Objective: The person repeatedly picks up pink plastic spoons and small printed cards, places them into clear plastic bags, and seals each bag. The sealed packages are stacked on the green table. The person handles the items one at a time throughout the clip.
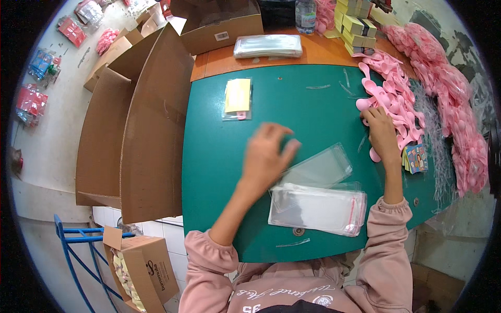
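Observation:
My right hand (pixel 381 128) reaches into the left edge of a heap of pink plastic spoons (pixel 399 99), fingers curled down and closed around a pink spoon (pixel 364 105); the fingertips are partly hidden. My left hand (pixel 267 154), slightly blurred, hovers over the middle of the green table top (pixel 214 167) with thumb and fingers apart and nothing in them. Just right of it lies a loose clear plastic bag (pixel 326 167). A stack of clear bags (pixel 313 208) rests nearer to me. Farther off, a filled clear bag holds a yellow card (pixel 238 96) and a pink spoon.
Tall open cardboard boxes (pixel 154 125) border the table's left side. At the back are a bundle of clear bags (pixel 267 47), a water bottle (pixel 306 18) and yellow card stacks (pixel 359 28). Small colourful cards (pixel 415 158) and bagged pink spoons (pixel 459 115) stand right. A blue trolley (pixel 78 230) is lower left.

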A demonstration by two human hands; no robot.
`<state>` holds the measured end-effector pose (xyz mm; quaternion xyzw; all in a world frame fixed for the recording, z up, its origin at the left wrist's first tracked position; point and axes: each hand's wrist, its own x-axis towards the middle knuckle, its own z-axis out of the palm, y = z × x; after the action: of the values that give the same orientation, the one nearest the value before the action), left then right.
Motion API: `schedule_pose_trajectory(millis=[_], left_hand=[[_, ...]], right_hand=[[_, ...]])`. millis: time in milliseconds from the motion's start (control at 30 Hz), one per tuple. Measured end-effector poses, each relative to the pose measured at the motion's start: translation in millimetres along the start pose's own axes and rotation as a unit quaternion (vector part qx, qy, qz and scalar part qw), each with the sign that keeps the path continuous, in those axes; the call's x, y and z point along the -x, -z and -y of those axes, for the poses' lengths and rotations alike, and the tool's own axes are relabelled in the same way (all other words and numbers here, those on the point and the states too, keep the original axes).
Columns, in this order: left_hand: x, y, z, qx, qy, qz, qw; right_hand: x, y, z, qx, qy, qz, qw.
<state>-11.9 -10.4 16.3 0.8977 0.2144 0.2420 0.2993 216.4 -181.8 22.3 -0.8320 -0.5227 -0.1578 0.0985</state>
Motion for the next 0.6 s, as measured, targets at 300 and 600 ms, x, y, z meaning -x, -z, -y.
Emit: schedule_pose_trajectory(millis=[300,600], left_hand=[[8,-21,-13,0.162,-0.029,0.083,0.983],[-1,-8,4,0.497,0.175,0.135,0.839]], right_hand=[[-17,24,35,-0.128,-0.006,-0.295,0.947],[-12,16,60,-0.579,-0.157,-0.183,0.779]])
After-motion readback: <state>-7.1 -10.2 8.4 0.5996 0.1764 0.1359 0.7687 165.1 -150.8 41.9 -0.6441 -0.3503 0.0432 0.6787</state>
